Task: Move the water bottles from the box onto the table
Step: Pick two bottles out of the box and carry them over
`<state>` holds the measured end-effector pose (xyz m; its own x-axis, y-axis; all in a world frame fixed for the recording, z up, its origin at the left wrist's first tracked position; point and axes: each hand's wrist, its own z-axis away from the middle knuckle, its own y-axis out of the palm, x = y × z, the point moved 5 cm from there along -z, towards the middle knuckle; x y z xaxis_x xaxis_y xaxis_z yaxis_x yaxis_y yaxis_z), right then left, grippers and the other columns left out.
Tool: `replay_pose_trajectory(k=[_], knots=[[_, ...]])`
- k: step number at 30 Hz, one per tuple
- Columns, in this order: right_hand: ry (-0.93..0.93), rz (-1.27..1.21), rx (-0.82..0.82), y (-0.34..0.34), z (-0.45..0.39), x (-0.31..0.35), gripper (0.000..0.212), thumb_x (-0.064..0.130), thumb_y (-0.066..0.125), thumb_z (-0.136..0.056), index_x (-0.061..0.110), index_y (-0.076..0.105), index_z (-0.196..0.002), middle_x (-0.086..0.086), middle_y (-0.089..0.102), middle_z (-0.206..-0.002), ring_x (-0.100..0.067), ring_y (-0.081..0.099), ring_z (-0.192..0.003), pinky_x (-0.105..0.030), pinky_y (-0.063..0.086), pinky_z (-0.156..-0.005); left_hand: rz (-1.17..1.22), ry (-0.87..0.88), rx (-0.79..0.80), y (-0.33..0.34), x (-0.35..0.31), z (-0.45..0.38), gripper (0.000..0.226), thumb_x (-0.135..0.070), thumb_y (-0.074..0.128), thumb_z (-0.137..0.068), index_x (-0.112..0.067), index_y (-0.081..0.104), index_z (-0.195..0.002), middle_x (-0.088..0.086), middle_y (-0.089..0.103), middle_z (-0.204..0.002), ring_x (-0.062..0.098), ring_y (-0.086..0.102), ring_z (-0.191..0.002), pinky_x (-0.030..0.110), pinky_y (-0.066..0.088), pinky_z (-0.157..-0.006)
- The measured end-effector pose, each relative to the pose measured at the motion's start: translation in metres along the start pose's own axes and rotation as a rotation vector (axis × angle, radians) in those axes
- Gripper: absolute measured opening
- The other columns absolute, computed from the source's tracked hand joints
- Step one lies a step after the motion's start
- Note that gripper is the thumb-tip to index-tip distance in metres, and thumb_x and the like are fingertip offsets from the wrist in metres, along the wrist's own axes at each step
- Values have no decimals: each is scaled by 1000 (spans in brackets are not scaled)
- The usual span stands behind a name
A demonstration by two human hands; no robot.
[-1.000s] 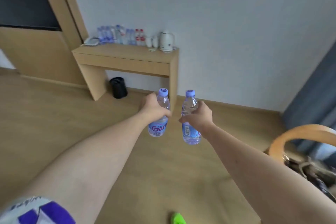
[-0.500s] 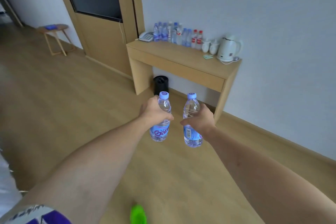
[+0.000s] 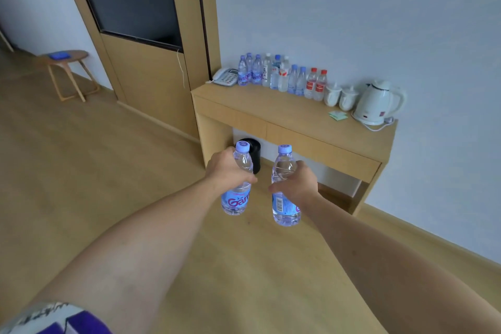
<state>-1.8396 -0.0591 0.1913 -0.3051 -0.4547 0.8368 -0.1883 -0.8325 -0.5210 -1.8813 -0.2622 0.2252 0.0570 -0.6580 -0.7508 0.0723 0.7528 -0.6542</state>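
Note:
My left hand (image 3: 226,168) grips a clear water bottle (image 3: 236,199) with a pale purple cap and a blue label. My right hand (image 3: 296,184) grips a second bottle of the same kind (image 3: 284,206). Both bottles are upright in the air above the wooden floor, in front of the wooden wall table (image 3: 295,123). A row of several water bottles (image 3: 282,76) stands at the back of that table against the wall. The box is not in view.
On the table stand a white phone (image 3: 226,76), two white cups (image 3: 340,95) and a white kettle (image 3: 375,102). A black bin (image 3: 253,149) sits under the table. A small round stool (image 3: 67,73) stands at the left, beside a wooden panel.
The view has swung left and come nearer to the table, which now looks larger. Both hands still hold their bottles out in front at the same height.

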Motion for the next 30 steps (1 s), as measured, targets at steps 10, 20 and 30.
replay_pose_trajectory(k=[10, 20, 30], knots=[[20, 20, 1, 71, -171, 56, 65, 26, 93, -54, 17, 52, -104, 1, 63, -94, -22, 65, -86, -35, 56, -70, 11, -11, 38, -13, 27, -183, 57, -39, 91, -47, -29, 60, -94, -12, 70, -95, 13, 68, -89, 35, 60, -79], [48, 2, 37, 110, -416, 116, 69, 28, 93, -52, 19, 52, -107, 2, 63, -97, -20, 64, -86, -32, 51, -65, 0, 2, 65, -15, 11, -434, 54, -37, 94, -47, -31, 61, -89, -16, 72, -90, 7, 70, -85, 36, 59, -82], [106, -11, -3, 141, -599, 169, 76, 26, 96, -53, 20, 50, -112, 1, 60, -105, -21, 63, -92, -36, 53, -74, 19, 28, 114, -19, -11, -646, 64, -39, 96, -47, -26, 62, -100, -11, 71, -101, 12, 69, -92, 37, 58, -84]])
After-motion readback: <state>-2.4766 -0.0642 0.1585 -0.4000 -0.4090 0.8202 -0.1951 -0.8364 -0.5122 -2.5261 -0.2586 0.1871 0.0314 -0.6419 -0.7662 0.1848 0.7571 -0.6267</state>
